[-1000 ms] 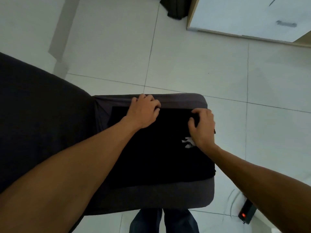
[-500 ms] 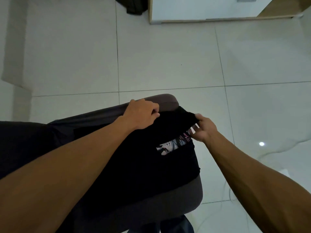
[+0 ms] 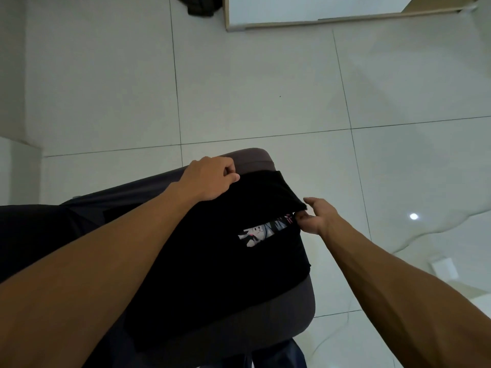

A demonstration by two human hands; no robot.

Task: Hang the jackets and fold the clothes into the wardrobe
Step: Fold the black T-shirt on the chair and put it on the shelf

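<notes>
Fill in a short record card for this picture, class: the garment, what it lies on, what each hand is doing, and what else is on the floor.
garment: black shirt with a printed picture, partly folded
support: grey seat cushion
left hand: grips the shirt's far edge
right hand: pinches the lifted fold at the right corner
floor: pale tiles
background: cabinet at top, dark cloth beside it

Dim, cool light around me; a lamp glares on the floor tiles (image 3: pixel 414 216), whose grout lines bow at the edges.
</notes>
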